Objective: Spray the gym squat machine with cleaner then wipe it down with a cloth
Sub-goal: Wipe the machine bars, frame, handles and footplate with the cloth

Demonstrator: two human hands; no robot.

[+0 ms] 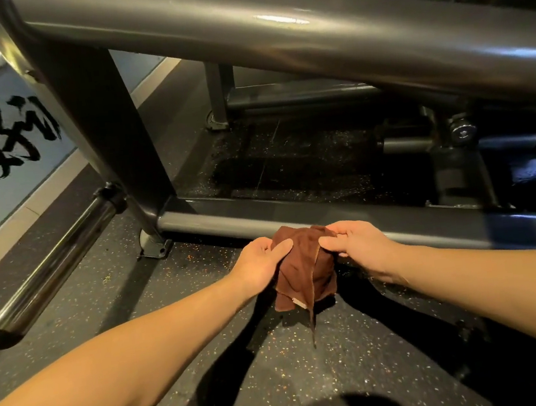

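Wiping seems underway: left hand [260, 261] and right hand [352, 238] pinch the brown cloth [302, 270] near the low frame bar [228, 221]; no sprayer visible.

Under my grip: dark speckled rubber floor [313, 381]. On it stands the grey steel squat machine frame [308, 41]: base tube [215, 223] just beyond the grip, bolted foot plate [153, 247] beyond-left.
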